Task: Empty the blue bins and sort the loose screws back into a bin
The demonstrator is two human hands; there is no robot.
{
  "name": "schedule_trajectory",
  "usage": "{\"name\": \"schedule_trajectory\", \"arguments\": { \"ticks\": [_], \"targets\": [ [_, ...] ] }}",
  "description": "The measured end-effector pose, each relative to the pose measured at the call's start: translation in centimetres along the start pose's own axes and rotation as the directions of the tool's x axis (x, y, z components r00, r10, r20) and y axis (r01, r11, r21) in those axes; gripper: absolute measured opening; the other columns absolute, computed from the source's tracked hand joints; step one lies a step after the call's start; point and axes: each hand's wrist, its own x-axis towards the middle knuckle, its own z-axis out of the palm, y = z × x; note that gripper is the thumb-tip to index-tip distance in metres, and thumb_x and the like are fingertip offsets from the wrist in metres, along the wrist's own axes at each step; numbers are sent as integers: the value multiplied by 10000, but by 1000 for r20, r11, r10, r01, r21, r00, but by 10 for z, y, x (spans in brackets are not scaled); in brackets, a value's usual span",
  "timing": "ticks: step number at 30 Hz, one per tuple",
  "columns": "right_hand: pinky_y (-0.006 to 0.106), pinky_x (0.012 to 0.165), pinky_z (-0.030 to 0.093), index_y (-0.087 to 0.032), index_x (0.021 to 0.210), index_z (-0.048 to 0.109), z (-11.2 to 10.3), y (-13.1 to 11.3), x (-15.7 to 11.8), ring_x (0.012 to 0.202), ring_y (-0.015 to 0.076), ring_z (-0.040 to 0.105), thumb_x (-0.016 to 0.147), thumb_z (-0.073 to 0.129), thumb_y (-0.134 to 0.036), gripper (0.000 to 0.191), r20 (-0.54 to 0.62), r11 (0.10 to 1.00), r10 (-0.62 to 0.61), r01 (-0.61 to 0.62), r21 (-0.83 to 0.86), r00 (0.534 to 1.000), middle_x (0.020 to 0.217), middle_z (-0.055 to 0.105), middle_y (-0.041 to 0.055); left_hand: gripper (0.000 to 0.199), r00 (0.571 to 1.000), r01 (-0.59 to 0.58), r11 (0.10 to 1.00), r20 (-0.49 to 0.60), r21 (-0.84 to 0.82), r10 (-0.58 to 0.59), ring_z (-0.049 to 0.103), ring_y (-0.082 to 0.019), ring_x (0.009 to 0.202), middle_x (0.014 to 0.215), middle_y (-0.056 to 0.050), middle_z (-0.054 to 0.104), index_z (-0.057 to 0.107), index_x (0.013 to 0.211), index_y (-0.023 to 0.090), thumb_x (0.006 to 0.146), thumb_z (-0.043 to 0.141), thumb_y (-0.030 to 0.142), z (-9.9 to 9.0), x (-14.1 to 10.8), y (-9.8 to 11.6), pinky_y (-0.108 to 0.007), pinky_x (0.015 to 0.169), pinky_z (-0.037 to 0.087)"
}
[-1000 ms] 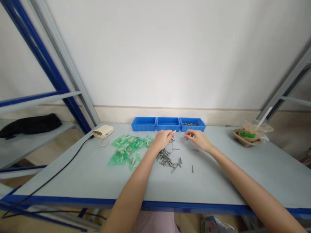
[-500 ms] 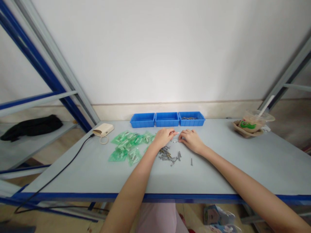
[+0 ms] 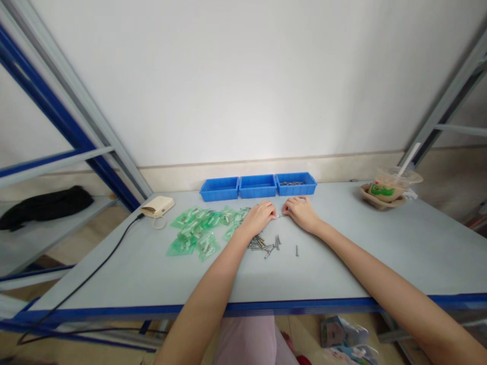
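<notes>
Between my two hands is a small metal screw (image 3: 279, 216), low over the grey table. My left hand (image 3: 262, 217) pinches its left end. The curled fingers of my right hand (image 3: 299, 212) meet at its right end. Partly under my left wrist lies a pile of metal screws (image 3: 258, 245), with a few more just to its right and one single screw (image 3: 297, 251) further right. Green plastic bags (image 3: 198, 226) with small white and metal parts are spread to the left of my left hand.
Three blue trays stand in a row at the back; the right tray (image 3: 297, 190) holds screws. A beige device (image 3: 158, 206) with a black cable lies at the left. A drink cup (image 3: 388, 186) in a brown holder stands at the right, and a blue edge (image 3: 304, 306) runs along the front.
Both hands have closed in on the small screw, which earlier lay between them on the table. The whole view has shifted slightly.
</notes>
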Motion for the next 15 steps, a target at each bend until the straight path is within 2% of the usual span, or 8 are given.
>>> {"name": "schedule_trajectory", "arguments": {
  "ticks": [4, 10, 12, 15],
  "targets": [
    [384, 884, 241, -190, 850, 623, -1, 2, 0, 924, 218, 534, 881, 482, -295, 178, -7, 998, 25, -24, 66, 1000, 917, 649, 66, 74, 1000, -13, 999, 0, 41, 13, 518, -174, 909, 883, -35, 569, 555, 824, 174, 852, 519, 233, -2, 1, 3, -281, 804, 403],
    [391, 866, 271, -236, 893, 651, -9, 4, -4, 955, 238, 525, 821, 522, -490, 294, 28, 984, 53, -57, 166, 998, 960, 646, 54, 114, 1000, -17, 997, 3, 74, 17, 522, -183, 933, 946, -40, 587, 543, 939, 178, 863, 502, 253, -2, 1, 3, -279, 813, 396],
    [374, 852, 283, -251, 901, 661, -11, 1, -5, 960, 234, 527, 780, 578, -493, 283, 49, 982, 63, -71, 177, 997, 981, 642, 43, 128, 1000, -20, 997, 4, 69, 19, 523, -184, 944, 958, -41, 590, 544, 964, 178, 866, 496, 245, -3, 1, 4, -282, 822, 394],
    [345, 814, 298, -266, 885, 675, -11, -4, -4, 932, 215, 540, 801, 576, -410, 194, 88, 974, 91, -107, 200, 992, 959, 651, 21, 166, 1000, -27, 997, 8, 69, 26, 525, -190, 952, 971, -49, 591, 544, 1002, 176, 861, 507, 254, -4, 1, 5, -286, 822, 398]
  ]
}}
